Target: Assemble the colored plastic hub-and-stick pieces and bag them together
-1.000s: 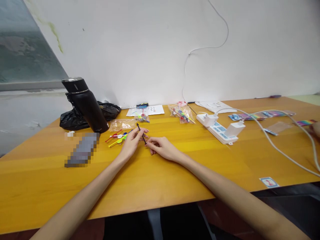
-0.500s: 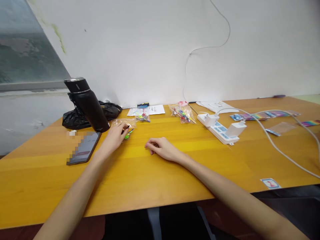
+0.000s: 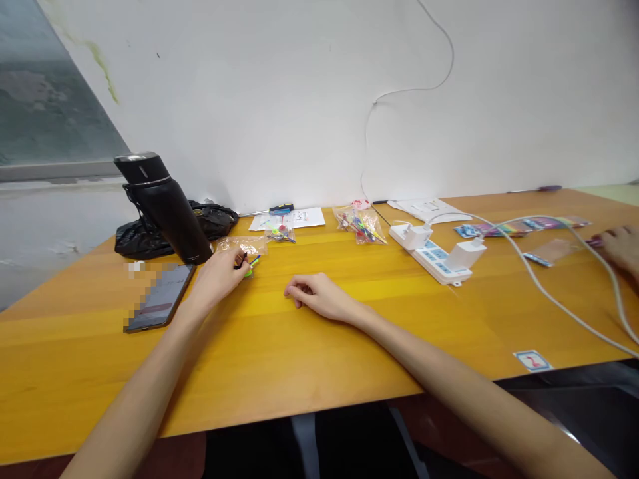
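Note:
My left hand point(image 3: 223, 271) reaches over the left part of the table, its thumb and fingers pinched on a small black piece point(image 3: 241, 261). Right by its fingertips lie small green and blue plastic pieces point(image 3: 253, 265), partly covered by the hand. Just behind it is a clear plastic bag point(image 3: 249, 245). My right hand point(image 3: 319, 297) rests on the wooden table point(image 3: 279, 359), fingers loosely curled in with nothing visible in them.
A black bottle point(image 3: 167, 209) stands behind a phone point(image 3: 162, 299) on the left, beside a black plastic bag point(image 3: 219, 219). Bagged colourful pieces point(image 3: 360, 224) lie near the wall. A power strip point(image 3: 430, 258) with cables sits right; another person's hand point(image 3: 622, 249) is at the far right.
The view has turned slightly to the right. Another person's hand has come in at the right edge. My left hand has shifted slightly over the small pieces; my right hand stays put.

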Motion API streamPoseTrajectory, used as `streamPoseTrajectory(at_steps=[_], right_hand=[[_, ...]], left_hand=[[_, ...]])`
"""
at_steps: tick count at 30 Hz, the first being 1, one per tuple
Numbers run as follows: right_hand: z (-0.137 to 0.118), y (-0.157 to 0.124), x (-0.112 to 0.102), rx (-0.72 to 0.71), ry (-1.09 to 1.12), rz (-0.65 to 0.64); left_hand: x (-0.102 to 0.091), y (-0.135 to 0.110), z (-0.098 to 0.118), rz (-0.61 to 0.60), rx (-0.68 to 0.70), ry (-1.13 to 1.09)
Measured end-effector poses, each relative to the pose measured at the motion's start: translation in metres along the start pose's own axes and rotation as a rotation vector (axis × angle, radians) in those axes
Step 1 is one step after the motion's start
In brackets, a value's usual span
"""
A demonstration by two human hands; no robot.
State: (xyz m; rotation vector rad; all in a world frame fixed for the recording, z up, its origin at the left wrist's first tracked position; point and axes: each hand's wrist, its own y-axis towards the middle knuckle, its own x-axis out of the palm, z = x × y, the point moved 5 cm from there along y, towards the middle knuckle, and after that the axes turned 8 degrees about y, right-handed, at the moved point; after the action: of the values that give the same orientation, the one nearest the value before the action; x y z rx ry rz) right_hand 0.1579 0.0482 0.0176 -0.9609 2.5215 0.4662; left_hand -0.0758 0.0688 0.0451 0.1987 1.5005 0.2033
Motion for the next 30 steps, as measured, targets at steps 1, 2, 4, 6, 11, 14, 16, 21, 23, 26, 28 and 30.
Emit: streamPoseTrajectory(at_steps=[1, 2, 4, 6, 11, 14, 16, 21, 23, 26, 28, 30], right_hand=[[0.000, 0.000, 0.000, 0.002, -0.003, 0.001], [0.000, 0.000, 0.000, 0.002, -0.006, 0.002], [0.001, 0.000, 0.000, 0.000, -0.009, 0.002], [0.001, 0.000, 0.000, -0.006, -0.011, 0.006], [0.002, 0.001, 0.000, -0.006, -0.012, 0.009], [0.002, 0.001, 0.000, -0.005, -0.010, 0.006], [0.002, 0.001, 0.000, -0.004, -0.010, 0.004], [0.000, 0.000, 0.000, -0.009, -0.010, 0.006], [0.000, 0.000, 0.000, -0.011, -0.012, 0.006], [0.000, 0.000, 0.000, -0.009, -0.024, 0.004], [0.000, 0.000, 0.000, -0.011, -0.026, 0.000], [0.001, 0.000, 0.001, -0.013, -0.020, -0.005]], left_hand=[[-0.001, 0.000, 0.000, 0.001, -0.013, 0.011], [-0.002, 0.000, 0.000, -0.002, -0.022, 0.017], [-0.003, 0.000, -0.003, -0.009, -0.046, 0.023], [-0.004, 0.000, -0.007, -0.004, -0.080, 0.029], [-0.004, 0.000, -0.012, 0.031, -0.108, 0.031], [-0.005, -0.001, -0.010, 0.054, -0.087, 0.006], [-0.005, -0.001, -0.008, 0.070, -0.072, -0.006], [-0.011, -0.003, -0.009, 0.177, -0.077, 0.034], [-0.011, -0.004, -0.012, 0.214, -0.061, 0.037], [-0.006, -0.004, -0.018, 0.230, 0.006, 0.029], [0.001, -0.002, -0.022, 0.203, 0.040, 0.012], [0.010, 0.000, -0.025, 0.147, 0.054, -0.010]])
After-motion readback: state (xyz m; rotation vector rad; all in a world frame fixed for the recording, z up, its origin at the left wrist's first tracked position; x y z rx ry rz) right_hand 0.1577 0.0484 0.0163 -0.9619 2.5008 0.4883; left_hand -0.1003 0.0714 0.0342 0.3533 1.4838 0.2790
